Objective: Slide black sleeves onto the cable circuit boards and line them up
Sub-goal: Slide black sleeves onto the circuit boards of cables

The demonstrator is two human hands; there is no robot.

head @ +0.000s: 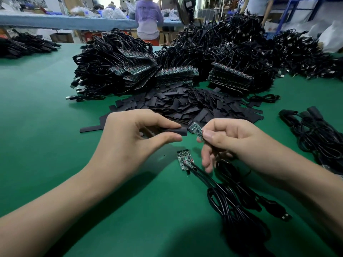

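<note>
Workshop table (46, 145), green, under cables (115, 71); left hand (126, 138) clamped on sleeve (178, 131), right hand (232, 138) clamped on board (195, 128).

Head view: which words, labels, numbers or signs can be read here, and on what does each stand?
No text can be read in this picture.
On the circuit board in the right hand: markings too small to read.
On the two boards lying on the table: markings too small to read.
On the black sleeve in the left hand: no print visible.
On the purple shirt in the background: faint print, blurred.
</note>
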